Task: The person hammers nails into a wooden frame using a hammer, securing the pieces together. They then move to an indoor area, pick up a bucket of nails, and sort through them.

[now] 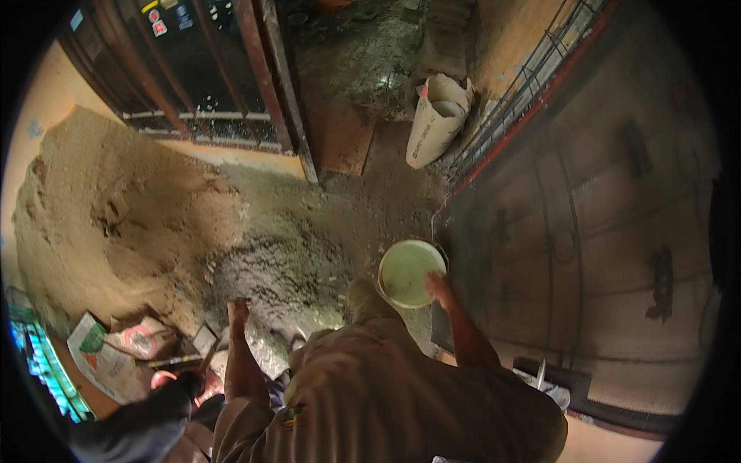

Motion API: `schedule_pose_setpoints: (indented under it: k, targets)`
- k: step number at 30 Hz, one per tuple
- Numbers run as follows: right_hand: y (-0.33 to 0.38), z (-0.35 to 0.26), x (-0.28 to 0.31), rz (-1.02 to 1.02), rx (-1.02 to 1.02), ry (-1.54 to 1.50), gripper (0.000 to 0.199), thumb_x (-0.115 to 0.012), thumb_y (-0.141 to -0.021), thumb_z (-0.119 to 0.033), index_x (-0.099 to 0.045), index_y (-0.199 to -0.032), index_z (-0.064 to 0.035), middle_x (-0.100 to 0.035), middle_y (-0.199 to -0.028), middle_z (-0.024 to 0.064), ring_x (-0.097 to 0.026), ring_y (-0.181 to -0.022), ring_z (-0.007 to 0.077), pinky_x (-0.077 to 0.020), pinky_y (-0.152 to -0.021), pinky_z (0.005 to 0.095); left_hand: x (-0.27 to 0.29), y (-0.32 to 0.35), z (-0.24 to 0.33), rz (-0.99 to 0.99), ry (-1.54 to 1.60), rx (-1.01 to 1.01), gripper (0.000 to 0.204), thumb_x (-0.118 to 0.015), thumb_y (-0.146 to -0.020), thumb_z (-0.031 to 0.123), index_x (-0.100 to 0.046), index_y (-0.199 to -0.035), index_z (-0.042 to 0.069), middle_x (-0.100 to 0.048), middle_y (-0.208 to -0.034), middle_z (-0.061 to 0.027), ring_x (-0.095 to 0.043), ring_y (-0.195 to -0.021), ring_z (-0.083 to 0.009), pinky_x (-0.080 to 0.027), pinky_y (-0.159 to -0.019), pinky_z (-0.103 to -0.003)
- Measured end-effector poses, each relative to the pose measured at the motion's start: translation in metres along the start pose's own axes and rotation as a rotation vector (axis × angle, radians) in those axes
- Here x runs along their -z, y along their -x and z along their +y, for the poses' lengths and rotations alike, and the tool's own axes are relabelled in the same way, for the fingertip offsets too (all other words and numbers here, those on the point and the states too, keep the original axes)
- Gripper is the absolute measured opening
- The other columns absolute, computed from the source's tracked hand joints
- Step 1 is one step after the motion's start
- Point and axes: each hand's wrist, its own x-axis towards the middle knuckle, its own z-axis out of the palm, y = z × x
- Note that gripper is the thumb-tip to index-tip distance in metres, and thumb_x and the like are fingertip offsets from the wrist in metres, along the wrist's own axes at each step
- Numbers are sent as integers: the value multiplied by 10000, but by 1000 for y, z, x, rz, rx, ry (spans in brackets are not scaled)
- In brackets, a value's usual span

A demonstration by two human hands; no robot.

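Observation:
A round pale bucket stands to the right of my legs, its inside a light green; I cannot tell how full it is. My right hand is closed on the bucket's right rim. On the left, my left hand is held over the edge of a heap of wet grey mortar. Its fingers look curled, and whatever they may hold is hidden. The mortar spreads over the floor and meets a large pile of brown sand.
A tall open paper sack stands ahead on the right. A dark panel fills the right side. A barred window frame rises at far left. Sacks and another person's dark-clothed leg are at lower left.

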Motion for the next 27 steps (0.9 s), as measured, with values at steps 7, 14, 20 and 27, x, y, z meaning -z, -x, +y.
schedule_pose_setpoints:
  k: [7,14,20,27]
  targets:
    - [-118,204,-24,-320,78,719,451,-623,-880,-263,-527,-1278,-76,-549,-1288,152,-514,-1190,242,-425,-952,357,-130,-99,243,-121,327,-378,380,-622,-931,305,-659,-835,-61,-605,-637,-69,-616,-584,-138,-480,-532,-301]
    - [-326,6,24,-349,-226,418,308,-640,-862,-208,-565,-1136,-89,-635,-1081,112,-609,-965,247,-496,-775,387,-310,-194,495,-662,188,-469,310,-649,-895,255,-630,-967,-45,-671,-821,-113,-663,-764,-175,-525,-713,-327]
    - [-571,-324,134,-179,247,-274,149,-544,-901,-253,-572,-930,-110,-549,-760,22,-567,-629,181,-458,-501,328,-371,-378,597,-448,-240,-527,489,-642,-846,445,-635,-1133,49,-675,-990,-187,-655,-922,-288,-496,-819,-384]
    - [-660,-600,141,-245,316,-231,304,-527,-929,-343,-558,-1122,-110,-590,-869,18,-596,-721,212,-485,-503,337,-334,-465,455,-270,-209,-219,777,-659,-782,579,-490,-1343,69,-470,-1367,-251,-398,-1309,-364,-327,-1075,-437]
